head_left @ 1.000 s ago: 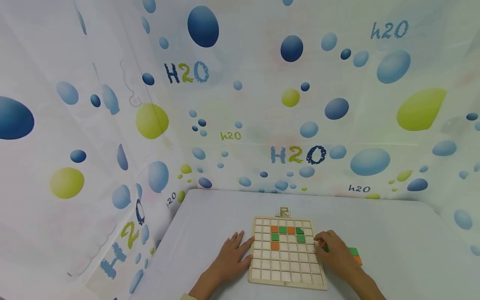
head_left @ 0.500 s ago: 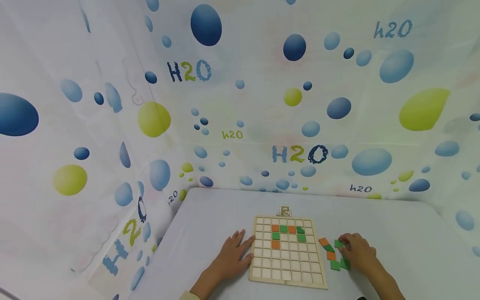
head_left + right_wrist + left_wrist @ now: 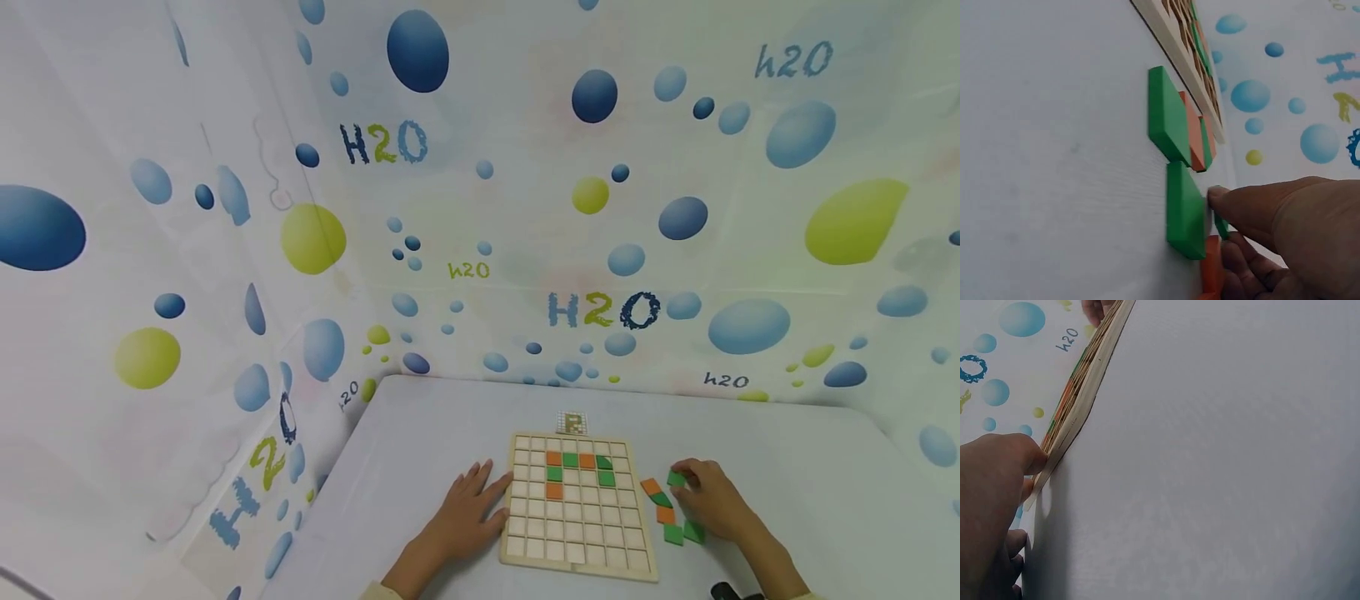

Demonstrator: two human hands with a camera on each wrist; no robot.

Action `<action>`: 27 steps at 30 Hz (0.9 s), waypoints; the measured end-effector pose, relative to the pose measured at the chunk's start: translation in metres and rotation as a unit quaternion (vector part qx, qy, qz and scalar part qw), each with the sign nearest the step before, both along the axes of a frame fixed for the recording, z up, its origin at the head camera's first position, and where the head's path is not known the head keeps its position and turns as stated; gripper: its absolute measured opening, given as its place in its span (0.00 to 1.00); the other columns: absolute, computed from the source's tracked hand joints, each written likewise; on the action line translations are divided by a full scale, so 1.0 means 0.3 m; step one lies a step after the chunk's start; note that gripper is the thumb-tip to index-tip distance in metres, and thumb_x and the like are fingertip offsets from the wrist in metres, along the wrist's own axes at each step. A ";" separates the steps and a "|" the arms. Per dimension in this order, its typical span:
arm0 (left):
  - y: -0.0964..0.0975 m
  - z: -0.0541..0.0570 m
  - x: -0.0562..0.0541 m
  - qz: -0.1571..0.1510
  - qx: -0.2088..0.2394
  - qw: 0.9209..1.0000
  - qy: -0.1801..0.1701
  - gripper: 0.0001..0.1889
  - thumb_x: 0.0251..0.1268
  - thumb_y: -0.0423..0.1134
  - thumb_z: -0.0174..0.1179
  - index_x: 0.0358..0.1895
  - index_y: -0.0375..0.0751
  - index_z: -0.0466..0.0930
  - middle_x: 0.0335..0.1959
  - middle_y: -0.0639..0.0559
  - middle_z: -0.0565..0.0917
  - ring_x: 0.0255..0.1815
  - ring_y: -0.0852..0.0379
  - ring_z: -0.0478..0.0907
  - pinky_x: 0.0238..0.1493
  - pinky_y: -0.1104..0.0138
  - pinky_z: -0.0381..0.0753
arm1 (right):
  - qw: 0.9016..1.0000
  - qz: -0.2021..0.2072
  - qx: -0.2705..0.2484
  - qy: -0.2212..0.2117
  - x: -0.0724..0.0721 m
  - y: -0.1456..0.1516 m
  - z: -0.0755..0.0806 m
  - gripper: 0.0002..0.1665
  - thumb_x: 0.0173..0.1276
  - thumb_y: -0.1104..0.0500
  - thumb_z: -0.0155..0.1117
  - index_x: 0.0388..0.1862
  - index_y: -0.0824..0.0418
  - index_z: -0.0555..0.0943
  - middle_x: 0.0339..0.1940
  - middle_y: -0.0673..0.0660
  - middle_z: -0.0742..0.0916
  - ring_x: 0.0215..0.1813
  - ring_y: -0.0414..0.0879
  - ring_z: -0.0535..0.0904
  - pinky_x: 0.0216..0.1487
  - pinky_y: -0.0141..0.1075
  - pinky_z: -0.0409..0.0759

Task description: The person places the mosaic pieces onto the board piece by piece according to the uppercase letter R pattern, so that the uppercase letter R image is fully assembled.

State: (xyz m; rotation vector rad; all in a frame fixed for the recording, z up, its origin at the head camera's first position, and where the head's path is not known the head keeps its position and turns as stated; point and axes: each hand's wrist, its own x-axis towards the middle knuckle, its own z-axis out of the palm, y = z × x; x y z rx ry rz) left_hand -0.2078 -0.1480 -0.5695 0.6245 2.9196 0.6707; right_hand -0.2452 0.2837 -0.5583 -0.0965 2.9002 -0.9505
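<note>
A wooden grid board (image 3: 566, 529) lies on the table, with several orange and green tiles set in its upper cells. My left hand (image 3: 467, 512) rests beside it with fingers spread, index finger and thumb at the board's left edge. In the left wrist view, the thumb (image 3: 1034, 456) meets the board's side (image 3: 1079, 412). To the board's right, my right hand (image 3: 712, 500) pinches a green square tile (image 3: 676, 478) between thumb and fingers. The right wrist view shows this tile (image 3: 1220, 226) mostly hidden behind the thumb.
Loose tiles lie between the board and my right hand: an orange one (image 3: 665, 516), a green square (image 3: 673, 534) and several others. A small pattern card (image 3: 572, 422) sits behind the board. A black object (image 3: 726, 592) shows at the bottom edge, near my right forearm.
My right hand has moved right, away from the board's edge, uncovering the loose tiles, and has taken hold of a green tile, which has shifted slightly away from me. The left hand stays put.
</note>
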 end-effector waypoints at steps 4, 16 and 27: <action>0.002 -0.007 -0.003 -0.001 -0.001 1.000 0.004 0.31 0.81 0.57 0.50 0.82 0.56 0.66 0.85 0.39 0.60 0.86 0.36 0.54 0.80 0.36 0.56 | 1.000 -0.008 -0.003 0.013 -0.003 0.003 -0.019 0.19 0.73 0.61 0.68 0.58 0.71 0.80 0.52 0.66 0.82 0.55 0.58 0.80 0.60 0.59 0.80; -0.003 -0.015 -0.008 -0.003 -0.001 1.000 0.002 0.31 0.81 0.57 0.50 0.82 0.57 0.65 0.85 0.39 0.59 0.86 0.35 0.53 0.80 0.35 0.55 | 0.999 0.008 -0.019 0.032 0.001 -0.011 -0.021 0.15 0.74 0.64 0.67 0.55 0.70 0.81 0.51 0.65 0.81 0.53 0.55 0.81 0.58 0.56 0.82; -0.002 -0.015 -0.005 -0.002 0.002 1.000 -0.002 0.31 0.81 0.58 0.49 0.82 0.58 0.65 0.85 0.39 0.59 0.86 0.36 0.53 0.81 0.35 0.55 | 0.999 0.013 -0.029 0.039 0.004 -0.039 -0.014 0.18 0.76 0.59 0.67 0.58 0.70 0.80 0.53 0.64 0.83 0.55 0.56 0.80 0.58 0.56 0.82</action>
